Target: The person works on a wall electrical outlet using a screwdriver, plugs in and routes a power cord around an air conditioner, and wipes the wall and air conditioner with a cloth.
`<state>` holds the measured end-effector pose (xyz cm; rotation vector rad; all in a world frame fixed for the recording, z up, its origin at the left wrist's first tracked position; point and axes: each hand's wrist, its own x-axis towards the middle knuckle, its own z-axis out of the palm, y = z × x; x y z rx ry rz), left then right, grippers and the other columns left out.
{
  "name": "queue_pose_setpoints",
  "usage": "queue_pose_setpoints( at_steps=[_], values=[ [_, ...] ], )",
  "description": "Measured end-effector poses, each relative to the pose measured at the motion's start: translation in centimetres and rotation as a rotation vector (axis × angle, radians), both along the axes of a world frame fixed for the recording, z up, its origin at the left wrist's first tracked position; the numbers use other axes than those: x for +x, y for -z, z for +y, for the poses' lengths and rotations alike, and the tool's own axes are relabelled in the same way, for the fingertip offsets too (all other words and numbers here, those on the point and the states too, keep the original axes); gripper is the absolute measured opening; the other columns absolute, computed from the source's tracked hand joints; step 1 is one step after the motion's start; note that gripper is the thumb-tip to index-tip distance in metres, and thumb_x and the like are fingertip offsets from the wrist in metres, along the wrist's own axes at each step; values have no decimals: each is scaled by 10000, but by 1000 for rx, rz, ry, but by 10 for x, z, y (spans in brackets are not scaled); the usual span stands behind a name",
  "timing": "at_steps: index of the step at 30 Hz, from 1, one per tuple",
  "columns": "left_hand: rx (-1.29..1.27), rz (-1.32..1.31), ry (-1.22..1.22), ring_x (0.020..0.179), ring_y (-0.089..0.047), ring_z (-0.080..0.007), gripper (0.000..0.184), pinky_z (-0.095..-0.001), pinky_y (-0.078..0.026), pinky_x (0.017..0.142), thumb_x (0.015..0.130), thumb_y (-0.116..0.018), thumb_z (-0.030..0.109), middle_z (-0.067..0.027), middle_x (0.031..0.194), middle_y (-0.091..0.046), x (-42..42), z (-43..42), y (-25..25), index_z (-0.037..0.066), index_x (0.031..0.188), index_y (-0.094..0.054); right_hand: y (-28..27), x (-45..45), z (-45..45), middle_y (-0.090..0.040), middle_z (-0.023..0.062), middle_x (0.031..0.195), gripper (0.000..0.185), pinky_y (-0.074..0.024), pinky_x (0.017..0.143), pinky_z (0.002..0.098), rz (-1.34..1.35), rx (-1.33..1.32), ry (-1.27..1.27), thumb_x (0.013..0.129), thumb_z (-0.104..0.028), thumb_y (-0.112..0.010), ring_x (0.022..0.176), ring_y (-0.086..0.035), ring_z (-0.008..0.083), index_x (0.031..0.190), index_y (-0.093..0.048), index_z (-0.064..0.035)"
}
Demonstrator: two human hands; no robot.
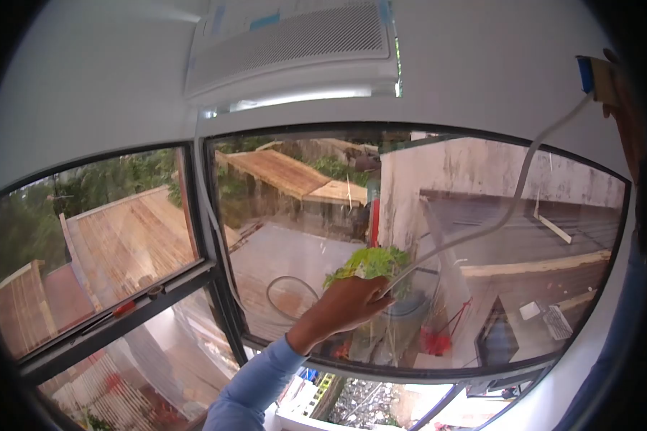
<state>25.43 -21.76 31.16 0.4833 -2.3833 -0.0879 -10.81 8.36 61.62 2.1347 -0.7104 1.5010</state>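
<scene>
A thin pale grey cable (512,208) runs in a long curve across the window. My left hand (341,305), in a blue sleeve, comes up from the bottom and has its fingers closed around the cable. Left of that hand the cable makes a loose loop in front of the glass. At the upper right edge, my raised right hand (620,90) is partly lost in the dark rim of the view. It grips a tan piece with a blue edge (587,74), whose kind I cannot make out. The cable's upper end reaches this piece.
A white air conditioner (295,47) with blue tape sits high on the wall (467,65). Below it are dark-framed windows, with a frame post (212,237) between panes. A small red item (124,308) lies on the left sill. Rusty roofs (133,241) and plants show outside.
</scene>
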Motion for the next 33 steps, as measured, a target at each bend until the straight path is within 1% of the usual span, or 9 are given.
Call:
queue_pose_setpoints(
  at_steps=[5,8,11,15,19,22,25,29,33],
  values=[
    [-190,-81,-97,613,-684,-322,342,-434,-517,571,949,-680,444,-102,669,-678,38,-5,-49,103,936,-668,-20,-8,26,-617,132,1155,552,-546,691,345,-211,-82,191,982,-303,-710,932,-630,230,1386,-465,-16],
    [-305,-42,-209,541,-667,-243,368,-390,-494,520,954,-666,492,-60,623,-667,69,-10,-86,130,906,-703,-38,-44,40,-635,116,1117,493,-546,694,341,-254,-89,188,985,-289,-705,883,-630,219,1352,-496,-36],
    [-226,108,-102,540,-655,-162,278,-330,-473,510,921,-750,382,-38,607,-655,106,-50,-118,107,883,-740,-47,-66,53,-652,101,1069,435,-540,691,337,-295,-126,217,992,-290,-693,845,-630,207,1316,-527,-51],
    [11,519,81,662,-629,-85,178,-280,-491,552,945,-725,223,-3,762,-679,149,-79,-155,55,893,-753,-56,-96,58,-636,101,1128,463,-529,748,322,-338,-144,261,991,-333,-680,903,-624,204,1337,-530,-66],
    [204,716,475,615,-518,-83,257,-276,-527,605,980,-666,154,7,765,-564,180,-100,-189,32,1206,-677,-60,-148,54,-612,107,1211,510,-519,828,307,-343,-149,392,987,-383,-667,990,-616,203,1372,-525,-80],
    [88,704,343,619,-436,-31,320,-222,-479,540,1022,-588,144,50,802,-486,183,-72,-214,60,1330,-599,-57,-183,45,-593,111,1274,547,-511,888,296,-360,-167,443,985,-420,-657,1055,-610,202,1398,-521,-89],
    [53,862,110,589,-426,-14,308,-197,-425,468,1022,-632,300,73,731,-441,192,-72,-240,72,1226,-665,-22,-151,16,-581,77,1179,668,-503,769,227,-410,-288,382,941,-510,-695,929,-585,126,1432,-515,-94],
    [-133,1015,-52,545,-416,1,326,-183,-313,410,1022,-625,398,83,709,-439,198,-48,-285,111,1159,-697,9,-140,-2,-576,96,1168,796,-536,707,228,-485,12,215,894,-569,-737,912,-616,127,1445,-484,-53],
    [-222,1070,-281,481,-359,-9,382,-196,-283,406,1011,-631,455,73,628,-415,207,-24,-331,97,1121,-708,45,-120,-22,-600,69,1128,718,-544,693,240,-495,140,103,906,-523,-745,914,-632,136,1402,-497,-66]
  ],
)
